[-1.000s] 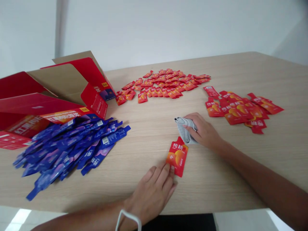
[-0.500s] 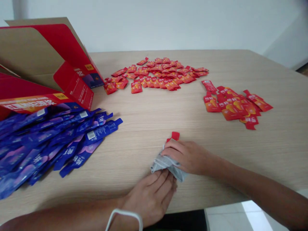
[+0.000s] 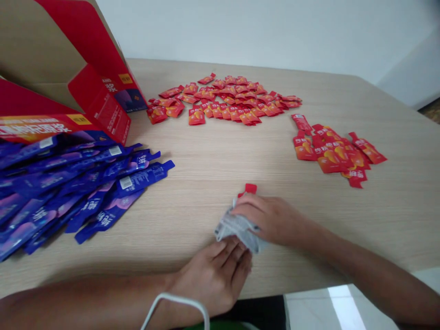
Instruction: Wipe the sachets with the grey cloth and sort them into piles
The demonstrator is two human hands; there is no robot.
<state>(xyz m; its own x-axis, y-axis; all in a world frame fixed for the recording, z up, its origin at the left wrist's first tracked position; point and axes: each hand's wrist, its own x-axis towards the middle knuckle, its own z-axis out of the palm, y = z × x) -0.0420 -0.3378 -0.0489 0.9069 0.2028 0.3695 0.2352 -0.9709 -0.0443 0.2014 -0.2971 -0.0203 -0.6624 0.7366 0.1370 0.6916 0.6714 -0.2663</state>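
Note:
A grey cloth (image 3: 237,225) is bunched under my right hand (image 3: 271,217), whose fingers are closed on it. The cloth lies over a red sachet (image 3: 250,188); only the sachet's red top end sticks out beyond my fingers, and the rest is covered. My left hand (image 3: 215,277) is just below, fingers curled together with their tips at the cloth's lower edge. What those fingertips grip is hidden. A white cord or band (image 3: 182,300) crosses my left wrist.
Blue sachets (image 3: 82,183) are heaped at the left before an open red carton (image 3: 113,107). Many red-orange sachets (image 3: 227,101) lie in rows at the back of the wooden table (image 3: 206,160). A smaller red pile (image 3: 332,151) sits at the right.
The view has shifted a little, so the carton and blue sachets appear higher and further left. Both hands and the cloth keep nearly the same position over the sachet, with slight movement.

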